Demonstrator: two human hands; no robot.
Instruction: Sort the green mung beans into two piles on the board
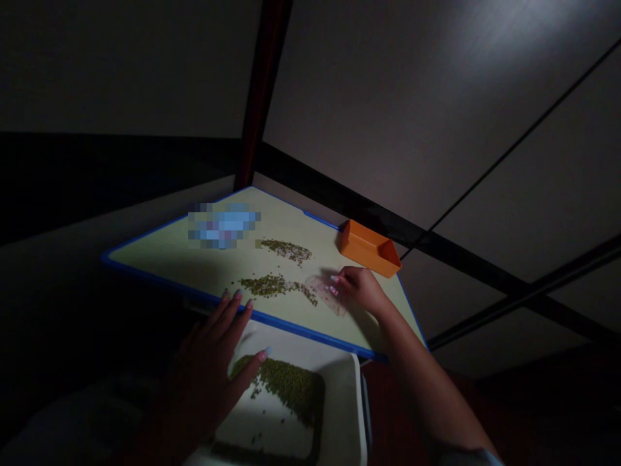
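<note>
My left hand (pixel 213 362) lies open with fingers stretched, its fingertips on the blue front edge of a pale board (pixel 160 255) and its thumb over a white tray (pixel 347 414) that holds green beans (pixel 291 385). My right hand (pixel 361 288) rests on the board with fingers pressed on a small clear plastic piece (pixel 330 294). Two loose heaps of green beans lie on the board: one (pixel 272 285) just left of the right hand, another (pixel 288 249) farther back.
An orange box (pixel 371 249) sits at the board's far right corner. A blurred blue patch (pixel 223 225) lies at the back of the board. Dark floor with black lines and a dark red post (pixel 262 90) surround the board.
</note>
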